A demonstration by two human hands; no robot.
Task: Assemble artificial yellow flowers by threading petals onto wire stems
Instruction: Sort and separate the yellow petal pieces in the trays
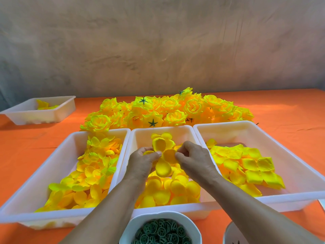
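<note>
Now | middle tray point(161, 128): round petals point(175, 188) | left fingers point(154, 154), right fingers point(181, 156) pinch petal cluster point(162, 168)

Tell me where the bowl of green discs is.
In the head view the bowl sits bottom centre, just this side of the middle tray; a second bowl lies to its right.

Small handcraft assembly station, workshop-type setting, orange-covered table point(281, 110), white plastic trays point(246, 132) of sorted yellow petals point(175, 189), heap of finished yellow flowers point(158, 110) behind them, white bowl point(140, 219) of green plastic rings point(161, 231), rough plastered wall point(158, 41) behind.
</note>
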